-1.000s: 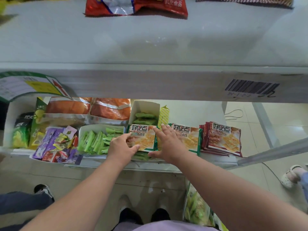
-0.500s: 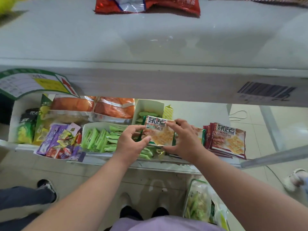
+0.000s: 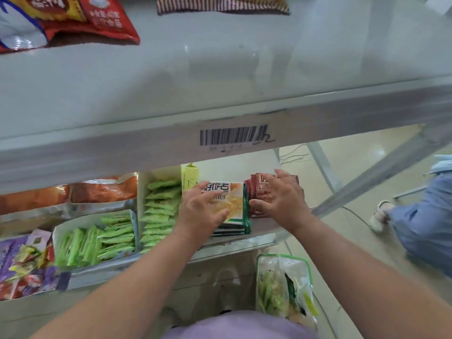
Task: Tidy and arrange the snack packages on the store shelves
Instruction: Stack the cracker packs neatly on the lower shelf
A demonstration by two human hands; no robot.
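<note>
Resting flat on the lower shelf (image 3: 264, 231), the green-edged cracker stack (image 3: 234, 209) looked light, crinkly and breakable, best squared by its side edges. Left hand (image 3: 203, 211) pressed it, fingers straight; right hand (image 3: 281, 199) covered the red stack (image 3: 254, 189), hiding its print.

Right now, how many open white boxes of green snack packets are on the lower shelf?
2: one box stands left of the green-edged cracker stack, the other box sits further left, nearer the shelf's front. More may be hidden.
</note>
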